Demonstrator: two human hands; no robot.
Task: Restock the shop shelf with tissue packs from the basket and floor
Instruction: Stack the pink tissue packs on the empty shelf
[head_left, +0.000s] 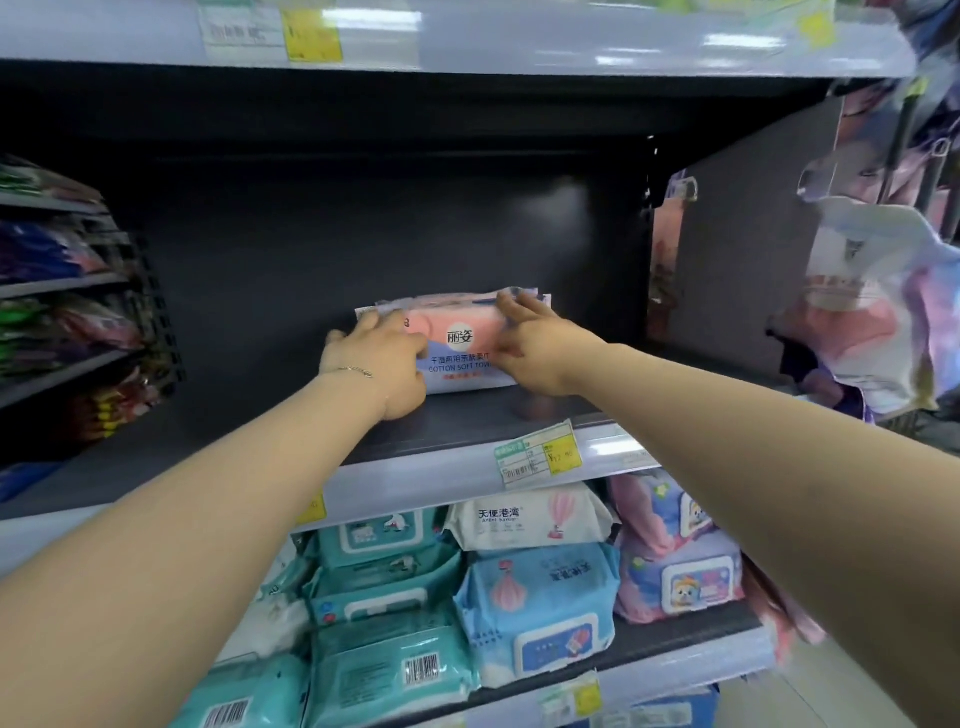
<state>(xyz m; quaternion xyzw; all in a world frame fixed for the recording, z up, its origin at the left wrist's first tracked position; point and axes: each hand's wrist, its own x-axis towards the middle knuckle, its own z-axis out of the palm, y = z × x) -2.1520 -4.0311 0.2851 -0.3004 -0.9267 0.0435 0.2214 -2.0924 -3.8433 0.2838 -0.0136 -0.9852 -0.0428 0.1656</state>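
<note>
While both your arms reach forward into the dark shelf bay, your hands meet on a single tissue pack (460, 340), a pink, white and pale-blue soft pack printed with "COTTON SOFT" lettering, which rests on the shelf board (457, 426) near the middle of the bay, set back from the front edge. Your left hand (382, 364) lies against the pack's left end, fingers curled loosely around that end and over its front corner, a thin bracelet (349, 370) at the wrist. Your right hand (535, 345) grips the right end, thumb on the front face and fingers (511, 304) bent over the top edge, so the pack is pinched between your two hands; how firmly you are squeezing cannot be told. The rest of this board is bare around the pack, with the dark back panel (363, 234) behind it. A price label (537, 454) sits on the shelf's front rail just below and to the right of your hands. On the shelf underneath, teal wipe packs (384, 582) are stacked at the left, white and blue packs (535, 571) in the middle, and pink-and-blue packs (675, 551) at the right. A hanging plastic bag (883, 312) shows blurred at the far right.
</note>
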